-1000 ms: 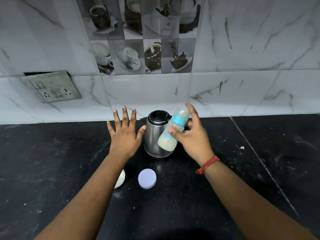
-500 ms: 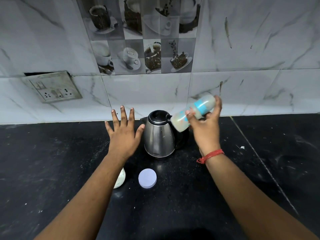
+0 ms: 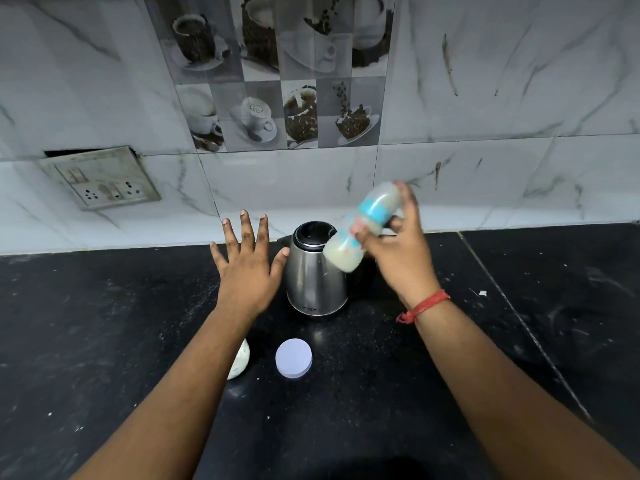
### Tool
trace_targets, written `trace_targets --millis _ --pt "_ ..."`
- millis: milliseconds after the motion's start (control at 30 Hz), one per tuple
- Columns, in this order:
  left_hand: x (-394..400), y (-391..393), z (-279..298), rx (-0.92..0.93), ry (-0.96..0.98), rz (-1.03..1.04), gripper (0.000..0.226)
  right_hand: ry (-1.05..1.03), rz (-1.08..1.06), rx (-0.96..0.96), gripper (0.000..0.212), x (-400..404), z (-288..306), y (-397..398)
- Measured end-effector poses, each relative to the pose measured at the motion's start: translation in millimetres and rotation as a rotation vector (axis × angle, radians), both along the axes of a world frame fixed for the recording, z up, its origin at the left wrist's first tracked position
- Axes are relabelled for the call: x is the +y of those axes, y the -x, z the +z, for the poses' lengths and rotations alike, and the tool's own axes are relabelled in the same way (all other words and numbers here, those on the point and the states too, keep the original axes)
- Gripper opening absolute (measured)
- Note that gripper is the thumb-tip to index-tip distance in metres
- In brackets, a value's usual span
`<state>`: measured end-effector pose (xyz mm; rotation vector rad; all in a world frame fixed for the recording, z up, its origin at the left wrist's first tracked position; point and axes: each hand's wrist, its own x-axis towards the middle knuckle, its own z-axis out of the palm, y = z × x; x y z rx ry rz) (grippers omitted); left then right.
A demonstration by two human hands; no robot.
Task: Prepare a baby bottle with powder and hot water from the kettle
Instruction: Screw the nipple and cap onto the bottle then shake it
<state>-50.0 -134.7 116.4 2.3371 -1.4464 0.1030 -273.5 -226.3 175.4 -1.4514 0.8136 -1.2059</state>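
My right hand (image 3: pixel 398 251) grips a baby bottle (image 3: pixel 363 226) with a blue collar, held tilted in the air over the right side of the kettle, its base down-left and its top up-right. Milky white liquid fills the bottle, which is blurred. The steel kettle (image 3: pixel 313 282) stands on the black counter (image 3: pixel 104 341) near the wall, its black rim showing. My left hand (image 3: pixel 247 261) hovers just left of the kettle with fingers spread, holding nothing.
A round pale lid (image 3: pixel 293 357) lies flat on the counter in front of the kettle. A white container (image 3: pixel 240 360) sits partly hidden under my left forearm. A switch and socket plate (image 3: pixel 102 178) hangs on the tiled wall at left.
The bottle swung from base-down to nearly level and up right, then back down towards the kettle with its base lower. My left hand stayed spread beside the kettle.
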Motion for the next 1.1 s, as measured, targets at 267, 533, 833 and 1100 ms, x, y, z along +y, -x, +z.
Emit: trace_targets --millis 267,533,833,1100 --pt "2.3 -2.8 2.3 -0.008 0.007 0.010 0.082 0.013 0.113 0.082 0.091 4.1 -0.1 -4.2" --pt "1.9 -1.6 3.6 -0.009 0.010 0.012 0.081 0.052 0.161 0.178 0.093 15.3 -10.9 -5.3" --pt "1.1 -2.1 4.3 -0.011 0.018 0.004 0.079 -0.001 0.187 0.100 0.095 23.1 -15.7 -10.8" --pt "0.5 1.3 2.3 0.004 0.018 -0.005 0.080 -0.016 0.060 0.111 0.095 13.8 -15.3 -8.0"
